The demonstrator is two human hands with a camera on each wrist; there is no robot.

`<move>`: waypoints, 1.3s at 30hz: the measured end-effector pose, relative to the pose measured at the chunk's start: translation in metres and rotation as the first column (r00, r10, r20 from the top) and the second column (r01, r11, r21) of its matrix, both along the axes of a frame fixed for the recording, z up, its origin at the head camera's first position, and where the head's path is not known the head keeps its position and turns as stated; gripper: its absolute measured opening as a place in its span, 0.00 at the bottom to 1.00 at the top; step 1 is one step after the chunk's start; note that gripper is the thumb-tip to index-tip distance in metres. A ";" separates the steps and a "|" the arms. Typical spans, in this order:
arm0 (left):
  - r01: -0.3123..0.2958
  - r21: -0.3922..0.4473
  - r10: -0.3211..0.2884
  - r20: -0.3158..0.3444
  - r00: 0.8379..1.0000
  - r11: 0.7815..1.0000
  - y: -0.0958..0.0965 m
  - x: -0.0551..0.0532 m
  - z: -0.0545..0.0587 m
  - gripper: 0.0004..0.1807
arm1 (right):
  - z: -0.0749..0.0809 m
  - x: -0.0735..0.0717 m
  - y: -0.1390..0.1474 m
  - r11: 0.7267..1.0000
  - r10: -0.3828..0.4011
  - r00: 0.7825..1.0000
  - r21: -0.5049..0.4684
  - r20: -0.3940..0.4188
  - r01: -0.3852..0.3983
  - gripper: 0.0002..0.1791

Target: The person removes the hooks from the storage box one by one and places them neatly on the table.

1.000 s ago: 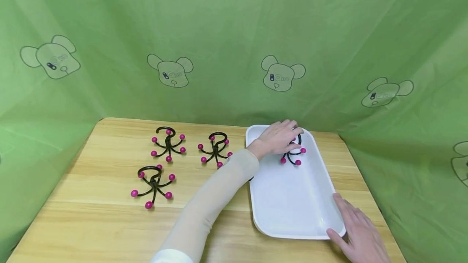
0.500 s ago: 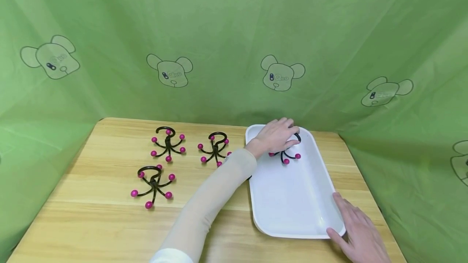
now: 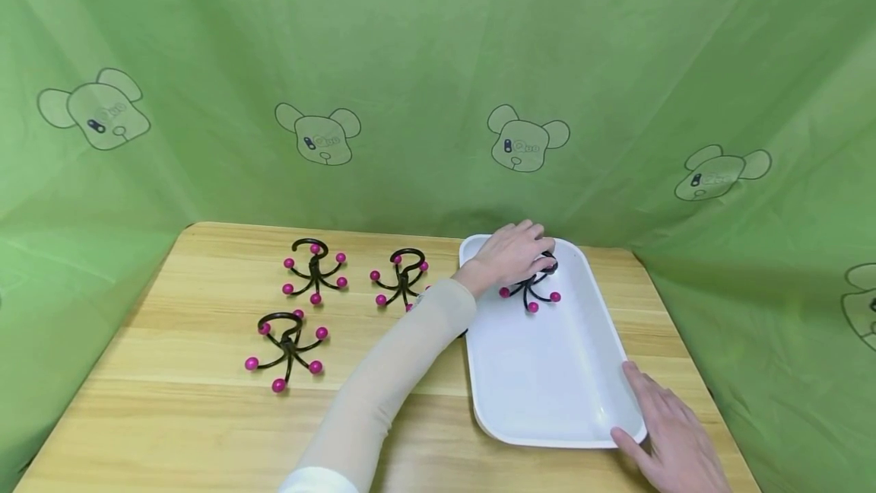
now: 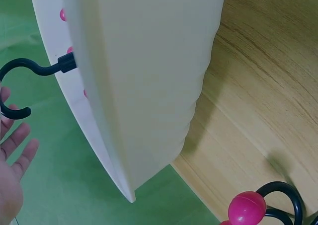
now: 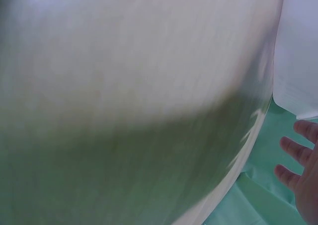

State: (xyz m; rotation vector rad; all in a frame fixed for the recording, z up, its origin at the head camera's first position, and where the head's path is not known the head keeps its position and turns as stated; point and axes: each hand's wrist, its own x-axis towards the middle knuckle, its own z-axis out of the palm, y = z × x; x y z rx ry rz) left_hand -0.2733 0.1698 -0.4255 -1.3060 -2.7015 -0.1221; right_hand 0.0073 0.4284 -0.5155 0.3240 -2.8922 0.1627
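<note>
In the head view my left hand (image 3: 513, 253) is over the far end of the white tray (image 3: 547, 386). It grips the curved top of a black multi-arm hook with pink ball tips (image 3: 527, 287), which stands inside the tray. In the left wrist view the hook's bent top (image 4: 30, 63) sticks out past the tray rim, beside spread fingertips; the thumb is out of that frame. My right hand (image 3: 674, 436) rests with straight fingers against the tray's near right corner, thumb at the front rim. The right wrist view catches its fingers (image 5: 298, 155) just below the tray wall.
On the wooden table (image 3: 171, 432), left of the tray, three matching hooks stand: one at the back left (image 3: 315, 272), one nearer the tray (image 3: 404, 276), one in front (image 3: 288, 345). Black bits of another show beside the left sleeve. A green curtain (image 3: 424, 59) surrounds the table.
The left hand has shifted slightly left with the hook, which has moved left inside the tray and turned a little. The right hand and tray have stayed put.
</note>
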 end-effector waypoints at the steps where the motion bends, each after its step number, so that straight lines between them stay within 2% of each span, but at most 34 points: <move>1: 0.000 0.002 0.000 0.003 1.000 1.000 0.000 0.001 0.000 0.25 | 0.000 0.000 0.000 1.000 -0.002 1.000 -0.001 0.002 0.002 0.55; 9: 0.011 0.030 -0.012 0.008 1.000 0.999 -0.002 0.002 0.000 0.22 | 0.001 0.001 -0.001 1.000 -0.015 1.000 -0.007 0.012 0.016 0.55; 18: 0.054 0.034 -0.052 -0.072 0.996 0.998 -0.007 0.006 0.001 0.21 | 0.001 0.002 -0.001 1.000 -0.018 1.000 -0.004 0.005 0.018 0.55; 30: 0.081 0.033 -0.076 -0.128 0.989 0.996 -0.015 0.014 0.008 0.21 | -0.001 0.001 0.001 1.000 -0.017 1.000 -0.004 0.008 0.017 0.55; 39: 0.097 0.073 -0.084 -0.156 0.984 0.993 -0.023 0.022 0.014 0.20 | -0.002 0.002 0.001 1.000 -0.006 1.000 -0.009 -0.005 0.006 0.55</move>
